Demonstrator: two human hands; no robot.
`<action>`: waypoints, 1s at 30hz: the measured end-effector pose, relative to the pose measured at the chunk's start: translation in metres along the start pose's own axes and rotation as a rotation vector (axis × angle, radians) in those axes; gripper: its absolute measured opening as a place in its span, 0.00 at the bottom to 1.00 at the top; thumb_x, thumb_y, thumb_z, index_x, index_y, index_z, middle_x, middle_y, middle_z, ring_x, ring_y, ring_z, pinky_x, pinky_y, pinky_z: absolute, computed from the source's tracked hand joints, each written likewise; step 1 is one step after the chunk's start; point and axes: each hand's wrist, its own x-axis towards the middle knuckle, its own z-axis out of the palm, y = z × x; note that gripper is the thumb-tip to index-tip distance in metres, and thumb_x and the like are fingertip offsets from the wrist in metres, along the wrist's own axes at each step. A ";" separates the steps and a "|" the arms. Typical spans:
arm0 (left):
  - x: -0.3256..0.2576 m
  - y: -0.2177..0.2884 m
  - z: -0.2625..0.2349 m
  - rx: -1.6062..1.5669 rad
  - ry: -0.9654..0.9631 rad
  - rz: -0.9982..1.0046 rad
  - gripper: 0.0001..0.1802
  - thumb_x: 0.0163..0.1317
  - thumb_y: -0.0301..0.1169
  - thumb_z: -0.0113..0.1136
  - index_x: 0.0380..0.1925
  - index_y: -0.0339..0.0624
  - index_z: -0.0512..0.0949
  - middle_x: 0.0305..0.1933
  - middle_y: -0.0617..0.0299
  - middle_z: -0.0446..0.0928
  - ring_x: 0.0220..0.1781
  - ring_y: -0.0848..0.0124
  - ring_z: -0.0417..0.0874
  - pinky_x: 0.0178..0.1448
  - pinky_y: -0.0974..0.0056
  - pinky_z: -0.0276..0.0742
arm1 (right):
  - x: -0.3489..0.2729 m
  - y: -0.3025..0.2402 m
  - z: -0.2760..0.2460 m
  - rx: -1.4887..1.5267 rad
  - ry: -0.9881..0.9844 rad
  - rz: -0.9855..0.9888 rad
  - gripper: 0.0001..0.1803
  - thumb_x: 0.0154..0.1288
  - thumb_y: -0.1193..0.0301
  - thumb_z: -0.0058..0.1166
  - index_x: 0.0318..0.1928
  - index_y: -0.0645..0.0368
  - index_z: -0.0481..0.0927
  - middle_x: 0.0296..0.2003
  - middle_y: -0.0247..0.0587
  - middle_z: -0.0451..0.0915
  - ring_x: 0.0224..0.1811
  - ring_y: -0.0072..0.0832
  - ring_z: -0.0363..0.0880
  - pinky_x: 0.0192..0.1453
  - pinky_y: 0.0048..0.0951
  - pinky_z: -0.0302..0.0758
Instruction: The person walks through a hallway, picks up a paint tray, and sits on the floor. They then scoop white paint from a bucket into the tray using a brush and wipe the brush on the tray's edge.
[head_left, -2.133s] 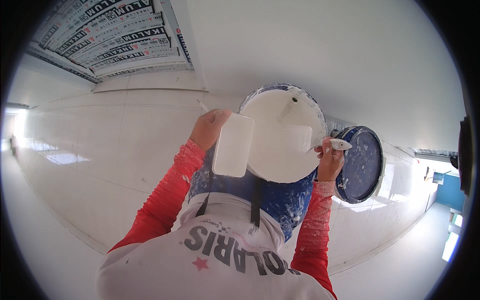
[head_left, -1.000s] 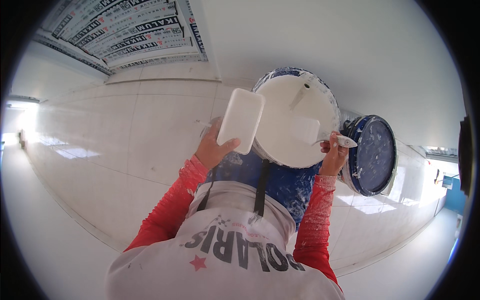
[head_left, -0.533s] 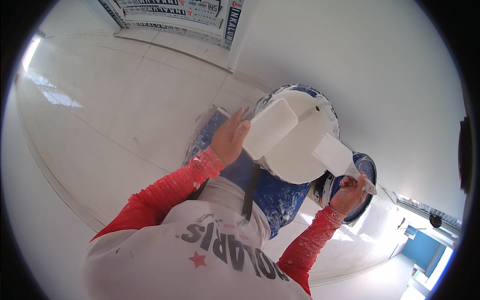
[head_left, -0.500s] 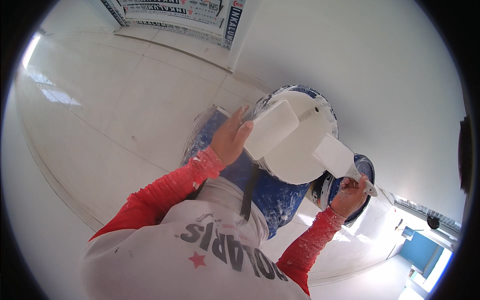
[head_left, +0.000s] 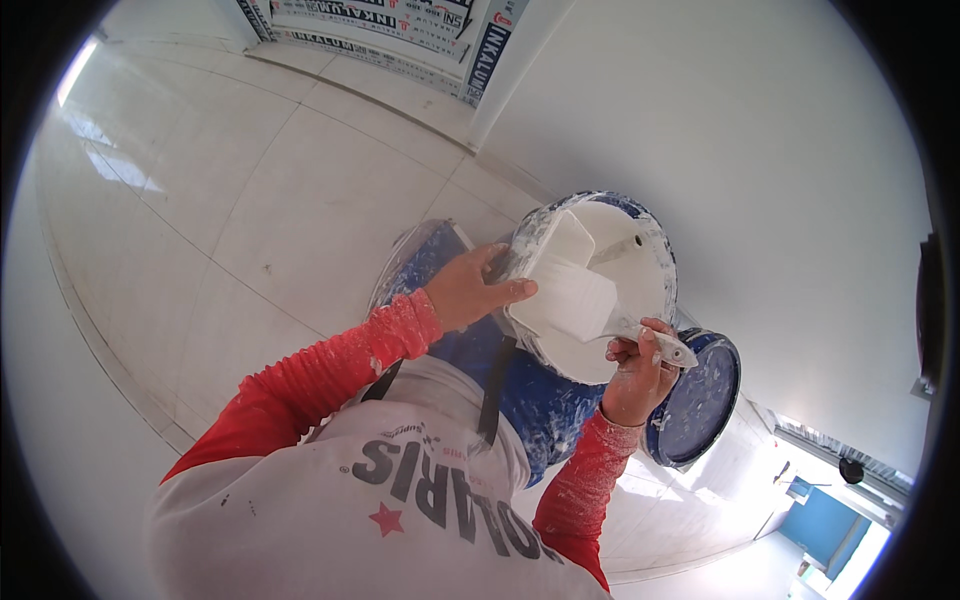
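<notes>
My left hand (head_left: 470, 287) grips the near left edge of a white rectangular plate (head_left: 566, 238) with rounded corners, tilted over a round bucket (head_left: 661, 222). My right hand (head_left: 643, 378) is closed around the handle of a wide putty knife (head_left: 578, 300), whose blade is coated white and overlaps the plate. I cannot tell whether blade and plate touch. White paste (head_left: 645, 285) fills the bucket, and its rim is smeared with it. A pale handle (head_left: 625, 248) with a dark hole at its end lies in the paste.
Right of the bucket stands a second, dark blue bucket (head_left: 694, 408), close to the pale wall (head_left: 760, 180). My blue-trousered legs (head_left: 545, 400) flank the paste bucket. Tiled floor (head_left: 270, 220) spreads to the left, up to a film-wrapped door frame (head_left: 490, 55).
My right hand has moved left with the putty knife, bringing its blade from the bucket's right rim over to the plate. My left hand and the plate have shifted slightly lower.
</notes>
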 end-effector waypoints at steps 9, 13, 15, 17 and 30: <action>-0.004 0.007 0.001 -0.076 -0.004 -0.074 0.46 0.54 0.50 0.70 0.62 0.26 0.63 0.51 0.41 0.74 0.36 0.66 0.83 0.34 0.67 0.81 | -0.009 0.034 0.015 0.055 0.010 0.037 0.12 0.66 0.68 0.56 0.44 0.63 0.76 0.24 0.39 0.79 0.22 0.25 0.79 0.26 0.23 0.73; -0.003 0.009 0.003 -0.053 0.018 -0.040 0.43 0.54 0.49 0.69 0.59 0.25 0.66 0.47 0.44 0.76 0.33 0.68 0.84 0.34 0.67 0.82 | -0.010 0.040 0.015 0.074 0.036 0.009 0.13 0.66 0.67 0.56 0.44 0.64 0.75 0.23 0.39 0.79 0.21 0.25 0.78 0.25 0.24 0.74; -0.003 0.010 0.003 -0.007 0.037 -0.024 0.42 0.54 0.48 0.69 0.58 0.25 0.68 0.45 0.45 0.77 0.31 0.68 0.84 0.34 0.67 0.82 | -0.011 0.041 0.015 0.079 0.051 0.013 0.13 0.66 0.67 0.56 0.44 0.64 0.75 0.23 0.40 0.79 0.20 0.25 0.78 0.25 0.24 0.74; -0.001 0.010 0.003 0.013 0.053 -0.018 0.41 0.54 0.48 0.69 0.57 0.25 0.69 0.44 0.45 0.77 0.30 0.68 0.84 0.33 0.67 0.82 | -0.013 0.042 0.015 0.073 0.069 0.019 0.13 0.66 0.67 0.56 0.44 0.64 0.75 0.23 0.40 0.79 0.20 0.25 0.77 0.25 0.25 0.74; 0.007 0.010 0.002 -0.063 0.051 -0.041 0.41 0.54 0.48 0.68 0.56 0.23 0.69 0.45 0.42 0.77 0.34 0.65 0.85 0.32 0.67 0.83 | -0.018 0.029 0.002 -0.030 0.176 -0.056 0.15 0.65 0.65 0.57 0.44 0.65 0.75 0.27 0.43 0.79 0.19 0.27 0.77 0.24 0.27 0.76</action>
